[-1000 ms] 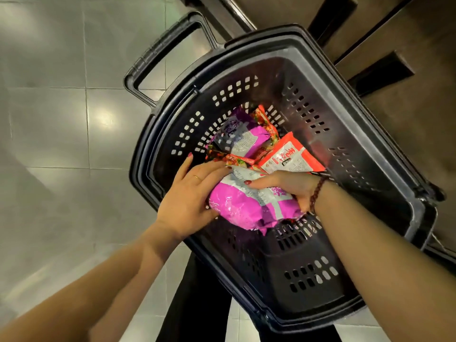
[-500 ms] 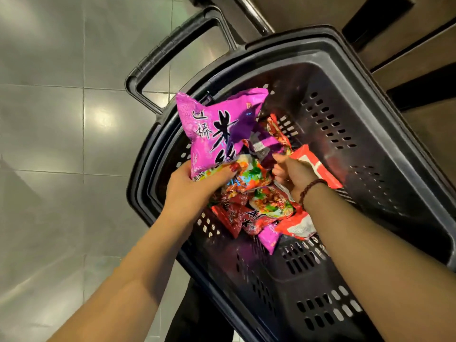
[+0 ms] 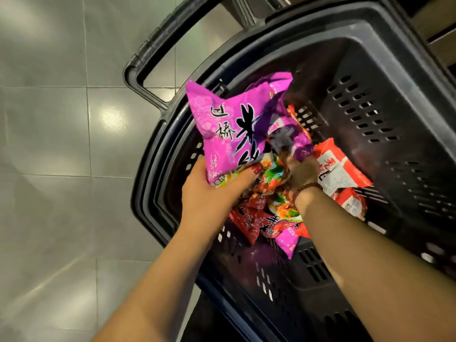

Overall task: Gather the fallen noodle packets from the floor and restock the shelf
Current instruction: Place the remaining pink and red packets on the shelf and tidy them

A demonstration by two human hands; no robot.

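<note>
A black plastic shopping basket [image 3: 370,77] holds several noodle packets. My left hand [image 3: 209,193] grips a bright pink noodle packet [image 3: 229,129] by its lower end, held upright over the basket's near-left side. My right hand [image 3: 303,171], with a bead bracelet at the wrist, reaches into the pile and closes on a purple packet [image 3: 293,139]. Under the hands lie dark red packets [image 3: 256,218] and an orange-red and white packet [image 3: 338,169].
The basket's handle [image 3: 148,53] sticks out over grey floor tiles [image 3: 61,169] on the left. Dark shelving edges [image 3: 439,25] run along the top right. Dark clothing [image 3: 209,324] shows under the basket at the bottom.
My left hand has lifted the pink packet out of the pile and stood it upright. My right hand moved deeper into the basket and took hold of a purple packet.
</note>
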